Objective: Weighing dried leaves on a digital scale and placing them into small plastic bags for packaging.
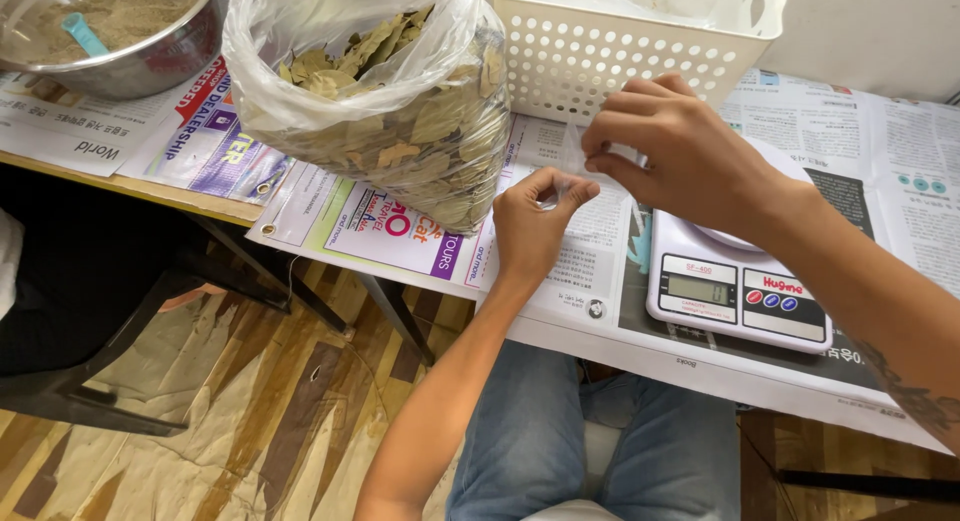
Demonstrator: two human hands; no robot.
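My left hand (535, 226) pinches the lower edge of a small clear plastic bag (578, 161) between thumb and fingers. My right hand (675, 151) holds the same bag from above, fingers curled over its top. The bag is thin and see-through, held over the newspaper just left of a white digital kitchen scale (738, 293). A large clear sack of dried bay leaves (400, 111) stands open to the left of my hands.
A white perforated plastic basket (620, 41) stands behind my hands. At the far left is a metal bowl (110, 31) of brownish powder with a teal scoop. Newspaper sheets (900, 151) cover the table. A dark chair (90, 311) is below left.
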